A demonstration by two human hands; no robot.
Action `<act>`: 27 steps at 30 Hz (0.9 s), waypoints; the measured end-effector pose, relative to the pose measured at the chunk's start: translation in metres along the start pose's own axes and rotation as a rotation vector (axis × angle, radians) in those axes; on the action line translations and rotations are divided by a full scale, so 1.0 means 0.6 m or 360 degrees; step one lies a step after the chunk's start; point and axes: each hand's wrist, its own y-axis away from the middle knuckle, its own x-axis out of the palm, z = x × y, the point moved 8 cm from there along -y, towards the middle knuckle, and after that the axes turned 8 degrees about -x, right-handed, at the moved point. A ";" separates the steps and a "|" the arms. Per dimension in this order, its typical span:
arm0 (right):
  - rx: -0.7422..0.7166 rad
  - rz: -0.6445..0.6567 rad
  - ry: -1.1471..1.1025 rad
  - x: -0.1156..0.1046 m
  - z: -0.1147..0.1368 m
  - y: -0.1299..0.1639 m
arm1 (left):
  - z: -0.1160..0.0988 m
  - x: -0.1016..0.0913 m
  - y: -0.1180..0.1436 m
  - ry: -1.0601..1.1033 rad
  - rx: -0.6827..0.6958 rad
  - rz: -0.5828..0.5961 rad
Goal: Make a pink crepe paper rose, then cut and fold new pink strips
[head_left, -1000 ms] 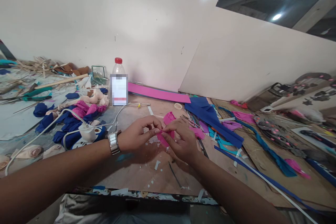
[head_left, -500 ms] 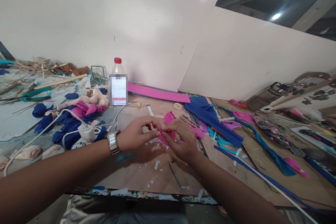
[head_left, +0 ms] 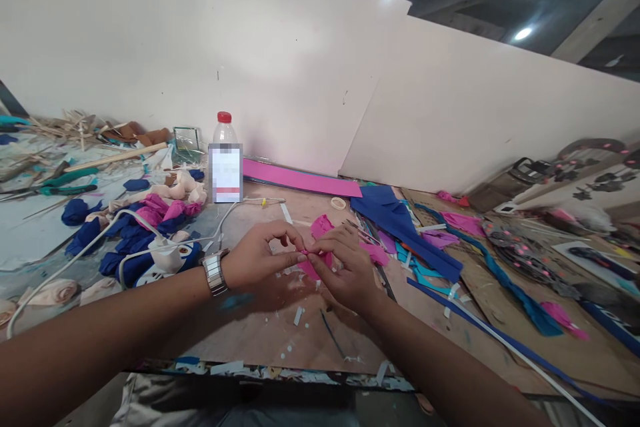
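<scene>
Both hands meet over the middle of the worktable [head_left: 255, 340], pinching a small piece of pink crepe paper [head_left: 309, 269]. My left hand [head_left: 265, 253], with a metal-band watch [head_left: 216, 273] at its wrist, grips the paper between thumb and forefinger. From the other side, my right hand [head_left: 345, 263] closes its thumb and fingers on the same piece. Its exact shape between the fingertips is mostly covered. Just behind the hands lies another bit of pink paper [head_left: 321, 225]; whether it joins the held piece I cannot tell.
Left of the hands are crumpled blue paper pieces [head_left: 85, 237] and a white plug [head_left: 166, 255] in a power strip. A phone [head_left: 226, 173] leans on a red-capped bottle [head_left: 225, 119]. Blue paper [head_left: 395, 213] and a teal strip [head_left: 520, 297] lie to the right.
Both hands stay nearly in place. The pink piece under the fingertips has shifted slightly, and the view has moved a little.
</scene>
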 end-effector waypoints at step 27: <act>-0.0010 0.0010 0.0053 -0.001 -0.003 0.000 | -0.012 -0.007 0.002 -0.0057 0.0099 -0.0058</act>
